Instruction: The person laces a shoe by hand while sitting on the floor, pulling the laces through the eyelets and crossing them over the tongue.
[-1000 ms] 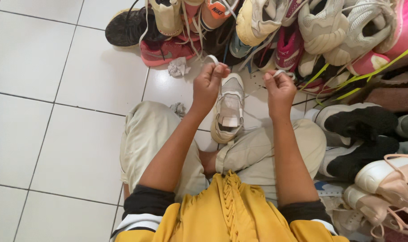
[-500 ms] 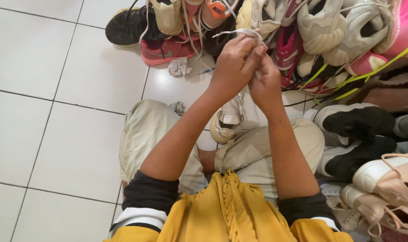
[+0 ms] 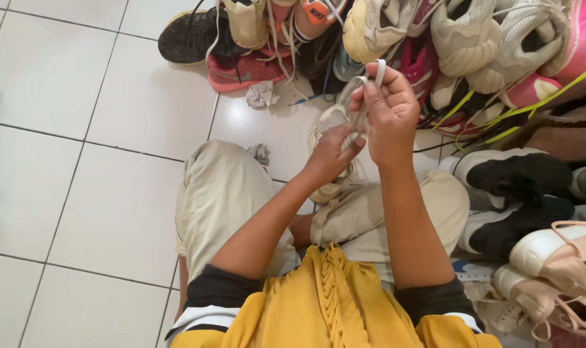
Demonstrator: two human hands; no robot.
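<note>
The right hand (image 3: 391,109) pinches a flat pale shoelace (image 3: 378,69) between thumb and fingertips, its end poking up above the knuckles, while the left hand (image 3: 330,153) closes its fingers on the lace lower down, just above the shoe. Half a second ago both hands were bunched together high near the pile; now the left one has dropped toward the lap and the right one has stayed raised, so the lace runs taut between them. The cream sneaker (image 3: 325,122), soft-sided with a rounded toe, rests on the person's beige trousers (image 3: 219,193), mostly hidden beneath the left hand, directly below the grip. Beyond the hands, along the far edge of the glossy white tiled floor (image 3: 100,161), lies a heap of shoes (image 3: 460,45): knitted off-white trainers, a coral pink one, a black one, loose laces trailing. A crumpled paper wad (image 3: 261,95) sits on the tiles just left of the sneaker, and black sneakers (image 3: 512,174) lie at the right.
</note>
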